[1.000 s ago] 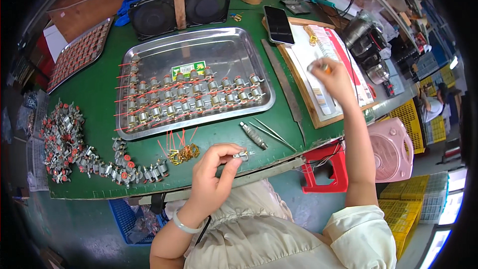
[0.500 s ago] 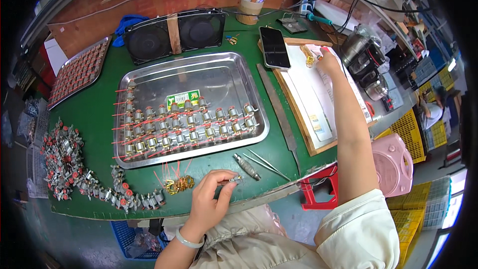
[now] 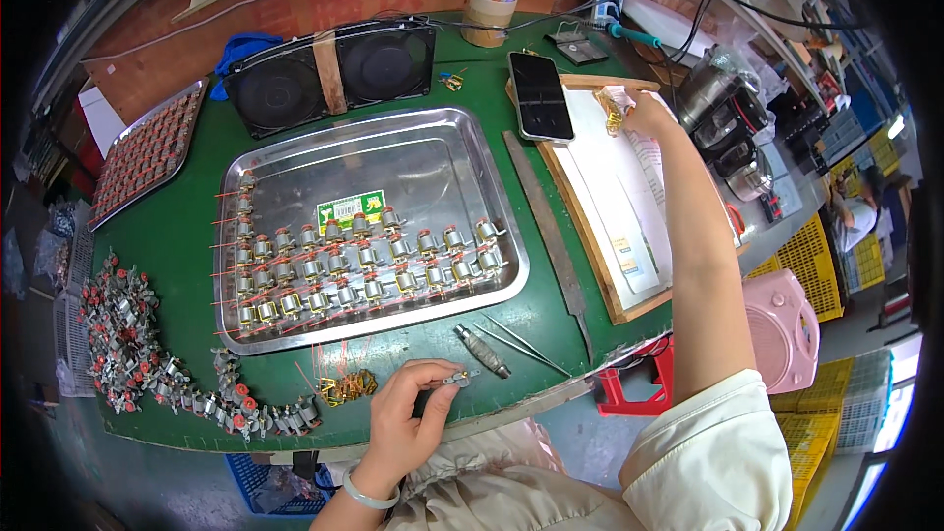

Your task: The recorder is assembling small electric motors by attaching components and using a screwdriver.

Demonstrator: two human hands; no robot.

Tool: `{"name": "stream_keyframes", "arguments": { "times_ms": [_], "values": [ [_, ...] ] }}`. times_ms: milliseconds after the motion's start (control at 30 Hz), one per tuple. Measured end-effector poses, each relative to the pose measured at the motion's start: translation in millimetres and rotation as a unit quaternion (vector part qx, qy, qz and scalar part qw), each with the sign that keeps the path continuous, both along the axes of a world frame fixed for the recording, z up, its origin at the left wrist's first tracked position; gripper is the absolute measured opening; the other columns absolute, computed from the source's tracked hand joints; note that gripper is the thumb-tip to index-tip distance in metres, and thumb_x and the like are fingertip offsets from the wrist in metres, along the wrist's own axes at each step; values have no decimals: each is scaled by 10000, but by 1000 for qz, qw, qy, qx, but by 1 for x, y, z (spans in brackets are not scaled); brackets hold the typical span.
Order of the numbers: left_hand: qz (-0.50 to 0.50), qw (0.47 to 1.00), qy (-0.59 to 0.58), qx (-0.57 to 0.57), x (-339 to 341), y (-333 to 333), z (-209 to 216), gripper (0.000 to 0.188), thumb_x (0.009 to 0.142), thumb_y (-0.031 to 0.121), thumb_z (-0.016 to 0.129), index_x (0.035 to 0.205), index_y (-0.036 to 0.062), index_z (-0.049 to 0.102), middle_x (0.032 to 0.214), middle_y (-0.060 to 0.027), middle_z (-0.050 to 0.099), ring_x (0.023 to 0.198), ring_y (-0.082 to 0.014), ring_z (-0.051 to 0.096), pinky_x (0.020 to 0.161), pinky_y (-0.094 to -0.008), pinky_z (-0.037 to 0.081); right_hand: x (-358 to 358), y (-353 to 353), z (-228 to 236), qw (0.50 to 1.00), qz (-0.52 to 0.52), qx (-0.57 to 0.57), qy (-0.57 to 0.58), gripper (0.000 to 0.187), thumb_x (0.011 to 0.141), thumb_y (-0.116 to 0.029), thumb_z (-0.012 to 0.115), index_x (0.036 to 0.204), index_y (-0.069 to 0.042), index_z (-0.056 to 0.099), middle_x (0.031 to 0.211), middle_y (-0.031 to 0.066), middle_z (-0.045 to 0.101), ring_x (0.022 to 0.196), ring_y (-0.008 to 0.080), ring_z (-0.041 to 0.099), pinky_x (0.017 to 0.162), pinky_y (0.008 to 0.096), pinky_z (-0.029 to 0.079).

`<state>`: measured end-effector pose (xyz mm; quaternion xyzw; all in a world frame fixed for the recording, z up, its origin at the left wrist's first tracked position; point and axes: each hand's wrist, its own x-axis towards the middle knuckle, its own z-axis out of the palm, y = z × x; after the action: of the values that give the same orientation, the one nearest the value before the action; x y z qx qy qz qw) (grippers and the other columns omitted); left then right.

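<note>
My left hand (image 3: pixel 408 416), near the front edge of the green table, pinches a small metal part (image 3: pixel 459 377) between thumb and forefinger. Most of that part is hidden by the fingers. My right hand (image 3: pixel 651 116) reaches to the far end of a wood-edged board (image 3: pixel 621 236) covered with papers. Its fingers are bunched beside a small heap of brass pieces (image 3: pixel 614 120); what lies between them cannot be made out. A metal tray (image 3: pixel 423 152) holds rows of small silver motors (image 3: pixel 406 281) with red wires. A grey-wrapped tool (image 3: pixel 482 349) and tweezers (image 3: pixel 523 342) lie right of my left hand.
Brass brackets with red wires (image 3: pixel 346 387) and a pile of loose motors (image 3: pixel 123 334) lie at left. A long file (image 3: pixel 546 226) separates tray and board. A phone (image 3: pixel 540 96) rests on the board's corner. Twin fans (image 3: pixel 383 64) and a pen cup (image 3: pixel 488 18) stand behind.
My right hand has shifted slightly up and left, closer to the brass pieces. My left hand still pinches the small part. The whole view has shifted a little.
</note>
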<state>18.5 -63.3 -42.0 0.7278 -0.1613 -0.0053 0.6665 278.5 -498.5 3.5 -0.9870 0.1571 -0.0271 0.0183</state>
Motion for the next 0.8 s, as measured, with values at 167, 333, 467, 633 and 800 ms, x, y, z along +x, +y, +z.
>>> {"name": "stream_keyframes", "arguments": {
  "times_ms": [167, 333, 467, 633, 800],
  "values": [
    [2, 1000, 0, 7, -1, 0, 1, 115, 804, 39, 580, 904, -4, 545, 904, -129, 610, 760, -191, 597, 667, -268, 489, 12, -13, -13, 1000, 21, -8, 2, 484, 646, -94, 582, 1128, -61, 550, 1025, 209, 587, 924, 300, 586, 812, 350, 452],
    [3, 1000, 0, 7, -1, -1, 1, 117, 802, 34, 581, 904, -7, 543, 905, -129, 610, 761, -190, 597, 667, -267, 489, 9, -3, -13, 998, -22, -56, -7, 291, 743, -161, 517, 1004, -55, 591, 1030, 164, 593, 958, 282, 575, 818, 379, 453],
    [7, 1000, 4, 2, -1, -1, 1, 118, 798, 29, 582, 903, -7, 543, 906, -129, 611, 763, -189, 597, 669, -268, 489, 0, 13, -13, 993, -24, -94, -69, 214, 711, -143, 536, 886, -46, 612, 904, 158, 621, 872, 290, 595, 767, 380, 464],
    [8, 1000, 4, 9, -1, -1, 0, 116, 796, 26, 583, 902, -4, 547, 904, -129, 612, 765, -187, 597, 673, -265, 489, -5, 8, -23, 984, 14, -142, -111, 171, 728, -128, 519, 853, -57, 610, 916, 149, 611, 867, 287, 594, 752, 385, 468],
    [10, 1000, 0, 8, 0, -2, 0, 115, 795, 24, 582, 902, -3, 550, 902, -127, 613, 763, -182, 598, 673, -263, 489, -11, 3, -30, 971, 53, -164, -167, 127, 724, -100, 520, 814, -55, 597, 915, 132, 590, 830, 298, 594, 726, 394, 474]
  ]
}}
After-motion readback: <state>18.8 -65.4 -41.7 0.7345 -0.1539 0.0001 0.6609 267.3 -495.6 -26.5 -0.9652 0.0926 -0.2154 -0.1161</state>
